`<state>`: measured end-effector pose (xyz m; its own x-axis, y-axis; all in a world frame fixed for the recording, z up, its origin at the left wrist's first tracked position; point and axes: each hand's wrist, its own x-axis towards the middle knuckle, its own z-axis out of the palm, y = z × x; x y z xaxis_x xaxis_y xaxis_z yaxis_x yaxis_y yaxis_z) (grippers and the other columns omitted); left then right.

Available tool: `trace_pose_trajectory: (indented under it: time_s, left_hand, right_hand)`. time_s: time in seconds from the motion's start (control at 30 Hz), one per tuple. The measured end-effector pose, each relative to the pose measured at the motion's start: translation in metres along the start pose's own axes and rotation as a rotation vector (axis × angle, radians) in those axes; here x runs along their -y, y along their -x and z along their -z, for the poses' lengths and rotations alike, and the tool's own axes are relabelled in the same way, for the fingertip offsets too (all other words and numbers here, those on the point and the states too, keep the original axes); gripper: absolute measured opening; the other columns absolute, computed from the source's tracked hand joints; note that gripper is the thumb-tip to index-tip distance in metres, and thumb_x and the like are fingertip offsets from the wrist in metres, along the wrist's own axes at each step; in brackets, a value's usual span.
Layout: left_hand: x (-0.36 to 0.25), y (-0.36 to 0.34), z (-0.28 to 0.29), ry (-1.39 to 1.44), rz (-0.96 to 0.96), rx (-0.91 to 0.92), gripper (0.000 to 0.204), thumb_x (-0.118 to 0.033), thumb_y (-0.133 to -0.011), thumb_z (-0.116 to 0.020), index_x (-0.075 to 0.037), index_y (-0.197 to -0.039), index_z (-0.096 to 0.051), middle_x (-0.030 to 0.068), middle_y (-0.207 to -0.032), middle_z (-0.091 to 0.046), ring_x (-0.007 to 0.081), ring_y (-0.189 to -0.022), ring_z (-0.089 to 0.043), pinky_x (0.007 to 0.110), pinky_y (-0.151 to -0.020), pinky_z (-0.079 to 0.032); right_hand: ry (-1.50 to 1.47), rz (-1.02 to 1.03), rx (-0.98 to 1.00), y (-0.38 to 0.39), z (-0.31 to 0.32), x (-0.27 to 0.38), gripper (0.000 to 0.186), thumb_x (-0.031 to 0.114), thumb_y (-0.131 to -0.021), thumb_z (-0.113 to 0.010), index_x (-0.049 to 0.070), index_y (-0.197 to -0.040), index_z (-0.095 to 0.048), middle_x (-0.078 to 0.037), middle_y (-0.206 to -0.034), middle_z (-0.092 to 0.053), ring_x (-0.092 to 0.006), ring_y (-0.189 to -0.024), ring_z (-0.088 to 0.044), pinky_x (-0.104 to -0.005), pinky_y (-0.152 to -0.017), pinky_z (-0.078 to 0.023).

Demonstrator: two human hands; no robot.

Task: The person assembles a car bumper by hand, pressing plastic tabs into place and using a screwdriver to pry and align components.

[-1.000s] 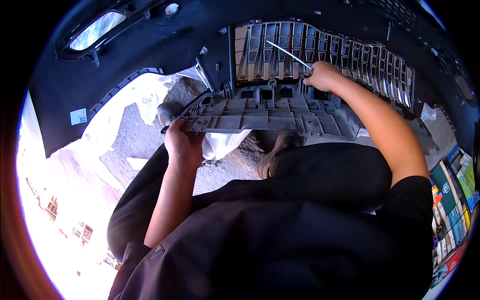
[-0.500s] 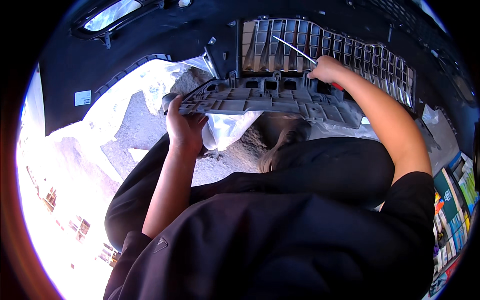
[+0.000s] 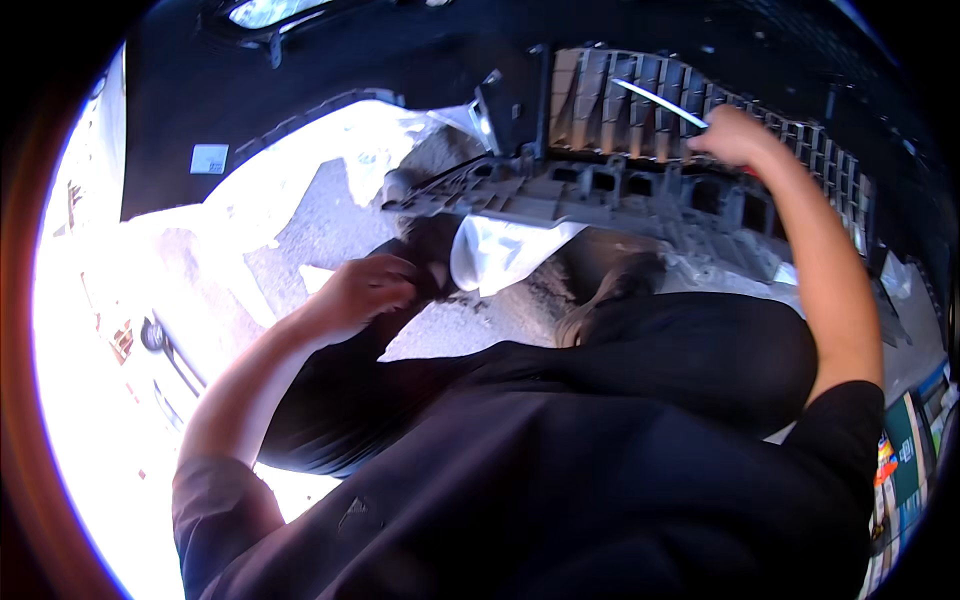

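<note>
A large black bumper (image 3: 170,120) arches across the upper view, with a chrome-slatted grille (image 3: 588,105) in it. Below the grille a grey ribbed plastic panel (image 3: 540,200) lies along the bumper. My right hand (image 3: 740,138) grips a screwdriver (image 3: 657,99) at the panel's right part, its long shaft angled up-left over the grille and a bit of red at the hand. My left hand (image 3: 365,295) is below the panel's left end, beside my leg, fingers loosely bent and apart, with nothing visible in them.
My legs (image 3: 700,350) are bent beneath the panel. Crumpled translucent sheeting (image 3: 505,255) lies on rough grey ground (image 3: 320,210). At the far right are stacked colourful packages (image 3: 905,440). The far left is washed out by glare, with small dark items faintly showing.
My left hand has let go of the panel and drawn down toward me. My right hand with the screwdriver has shifted rightward in view, as has the bumper.
</note>
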<state>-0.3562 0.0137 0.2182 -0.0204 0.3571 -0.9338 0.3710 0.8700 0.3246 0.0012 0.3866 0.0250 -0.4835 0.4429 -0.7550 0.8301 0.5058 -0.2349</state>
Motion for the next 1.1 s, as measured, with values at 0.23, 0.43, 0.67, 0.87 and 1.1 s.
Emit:
trace_pose_trajectory:
  time_s: [0.23, 0.43, 0.67, 0.87, 1.1]
  left_hand:
    - [0.027, -0.029, 0.069, -0.035, -0.15, -0.426, 0.03, -0.022, -0.103, -0.066, -0.002, -0.125, -0.069, 0.0114, -0.099, -0.076, 0.0177, -0.089, -0.073, 0.033, -0.083, -0.059]
    - [0.037, -0.002, 0.007, -0.389, -0.006, -0.223, 0.032, -0.02, -0.087, -0.078, -0.006, -0.115, -0.072, 0.0163, -0.098, -0.074, 0.0281, -0.093, -0.074, 0.039, -0.082, -0.059]
    - [0.202, -0.16, -0.21, -0.097, 0.51, 0.126, 0.013, -0.012, -0.091, -0.067, 0.0, -0.089, -0.071, 0.0154, -0.083, -0.073, 0.0277, -0.07, -0.074, 0.04, -0.061, -0.061]
    - [0.24, -0.184, -0.24, 0.864, 0.946, -0.373, 0.015, -0.007, -0.094, -0.074, 0.004, -0.099, -0.066, 0.018, -0.089, -0.071, 0.0322, -0.073, -0.075, 0.045, -0.066, -0.067]
    - [0.216, -0.192, -0.259, 1.191, 0.875, -0.364, 0.037, -0.024, -0.096, -0.076, 0.007, -0.115, -0.065, 0.0238, -0.108, -0.073, 0.0371, -0.089, -0.076, 0.046, -0.076, -0.068]
  right_hand:
    - [0.025, 0.033, -0.183, 0.017, 0.023, -0.011, 0.037, 0.03, -0.092, -0.074, -0.006, -0.093, -0.075, -0.022, -0.076, -0.07, -0.0354, -0.075, -0.071, -0.0468, -0.074, -0.054]
    - [-0.03, -0.027, -0.168, 0.016, 0.025, -0.012, 0.037, 0.033, -0.095, -0.072, -0.005, -0.093, -0.074, -0.014, -0.064, -0.061, -0.0298, -0.061, -0.062, -0.0435, -0.067, -0.049]
    - [-0.122, 0.045, -0.271, 0.018, 0.045, -0.004, 0.041, 0.037, -0.1, -0.066, -0.001, -0.086, -0.068, -0.008, -0.061, -0.054, -0.0224, -0.057, -0.054, -0.04, -0.062, -0.044]
    - [-0.109, -0.093, -0.276, 0.027, 0.052, -0.017, 0.043, 0.04, -0.1, -0.066, -0.002, -0.091, -0.069, -0.003, -0.059, -0.05, -0.015, -0.053, -0.048, -0.0352, -0.057, -0.039]
    - [-0.194, -0.05, -0.234, 0.015, 0.049, -0.025, 0.04, 0.039, -0.1, -0.066, -0.001, -0.095, -0.07, -0.004, -0.059, -0.054, -0.0162, -0.053, -0.053, -0.0356, -0.056, -0.042]
